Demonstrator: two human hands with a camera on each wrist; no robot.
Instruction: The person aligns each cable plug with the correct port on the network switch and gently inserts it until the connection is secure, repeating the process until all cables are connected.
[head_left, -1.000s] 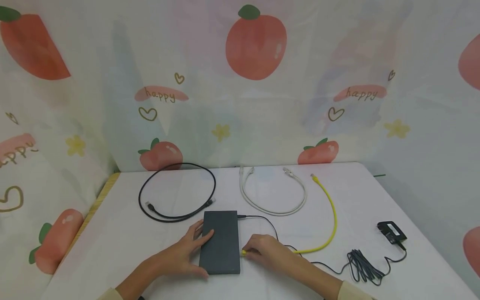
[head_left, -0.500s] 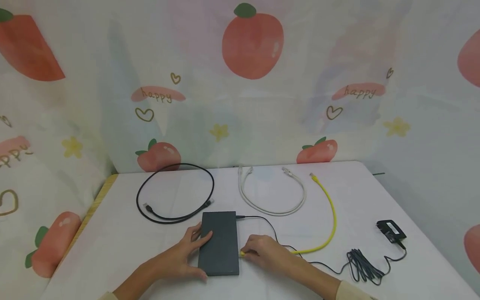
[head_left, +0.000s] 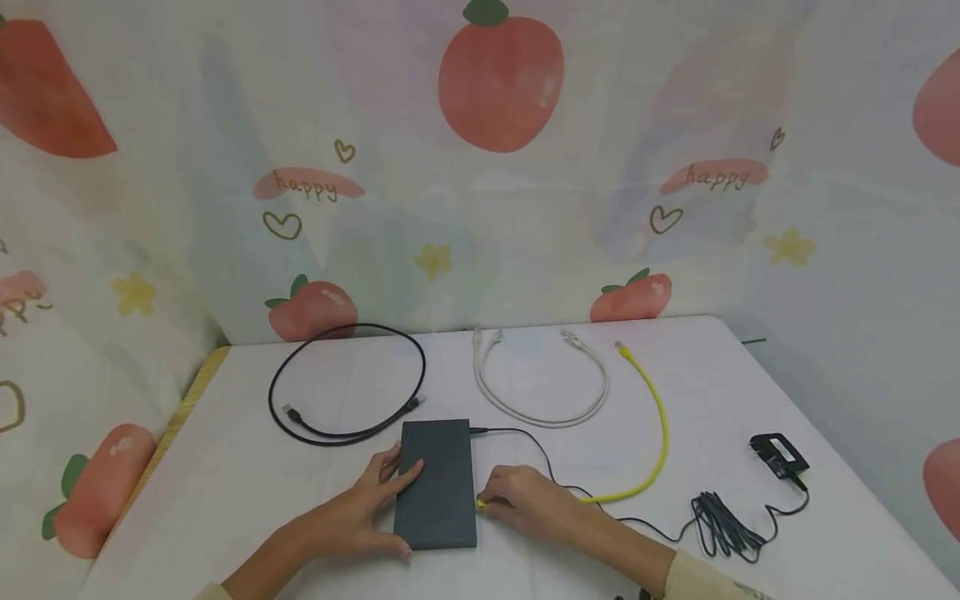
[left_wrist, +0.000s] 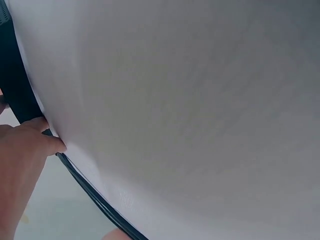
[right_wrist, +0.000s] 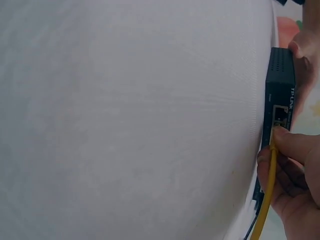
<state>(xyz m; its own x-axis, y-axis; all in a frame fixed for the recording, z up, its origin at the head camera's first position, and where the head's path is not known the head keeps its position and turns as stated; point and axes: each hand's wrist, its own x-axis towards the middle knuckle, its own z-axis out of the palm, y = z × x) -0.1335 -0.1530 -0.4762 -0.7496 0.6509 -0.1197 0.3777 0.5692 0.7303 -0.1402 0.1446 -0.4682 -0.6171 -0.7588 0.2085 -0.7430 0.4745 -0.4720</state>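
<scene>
Behind your table hangs a pale backdrop point(head_left: 480, 208) printed with red fruits, hearts, yellow flowers and the word "happy". The white table point(head_left: 720, 408) fills the lower part of your head view. Across its right half runs a thin black cord point(head_left: 726, 525), part of it tied in a bundle. A black cable point(head_left: 330, 443) lies in a wide loop at the far left, and a grey cable point(head_left: 555, 425) curves beside it at the far middle. To the right of that, your yellow cable point(head_left: 664, 433) bends round towards you, one end lying free near the far edge.

The dark box point(head_left: 437, 487) lies flat in front of you, between your hands (your right wrist view shows "TP-LINK" along its side). Your left hand point(head_left: 367, 517) is spread against its left side, a finger on the top and the thumb by the near corner. Your right hand point(head_left: 525, 500) is at the right side, thumb and fingers pinching the yellow plug point(head_left: 481, 505) at a port; your fingers hide how far in it sits. Well off to the right lies a small black adapter point(head_left: 780, 455) with a white label, joined to the cord.
</scene>
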